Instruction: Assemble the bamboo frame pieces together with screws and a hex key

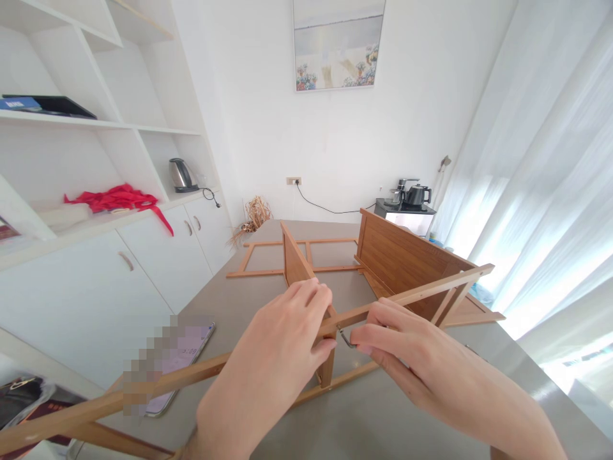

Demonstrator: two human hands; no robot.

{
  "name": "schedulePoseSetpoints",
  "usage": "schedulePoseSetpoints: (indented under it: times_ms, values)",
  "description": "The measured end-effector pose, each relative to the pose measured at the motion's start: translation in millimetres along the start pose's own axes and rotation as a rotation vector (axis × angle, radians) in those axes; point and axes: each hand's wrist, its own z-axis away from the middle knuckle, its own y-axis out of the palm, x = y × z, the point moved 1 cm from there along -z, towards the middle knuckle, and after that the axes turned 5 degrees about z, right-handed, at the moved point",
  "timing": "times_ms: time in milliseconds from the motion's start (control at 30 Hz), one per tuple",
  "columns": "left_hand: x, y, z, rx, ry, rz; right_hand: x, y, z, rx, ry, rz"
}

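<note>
A wooden frame (407, 295) with long rails lies on its side across the grey table, with wooden shelf panels set between its sides. My left hand (287, 338) is closed around the near rail where one narrow shelf panel (294, 255) meets it. Just to the right, my right hand (400, 345) pinches a small hex key (345, 338), whose tip meets the rail at the joint. A wider wooden panel (407, 255) stands on edge at the right of the frame. My left palm and the inner fingers are hidden.
A phone (184, 364) lies on the grey table (258, 306) at the left, partly blurred out. White shelves hold a kettle (182, 176) and red cloth (122, 199). Behind the table stands a tea maker (416, 195); a white curtain (541, 160) hangs at the right.
</note>
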Motion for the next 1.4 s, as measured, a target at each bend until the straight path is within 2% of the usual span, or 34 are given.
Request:
schedulePoseSetpoints:
  times_ms: [1400]
  values:
    - [-1,-0.8,-2,-0.011,0.017,0.001,10,3,-3,-0.172,-0.003,-0.032]
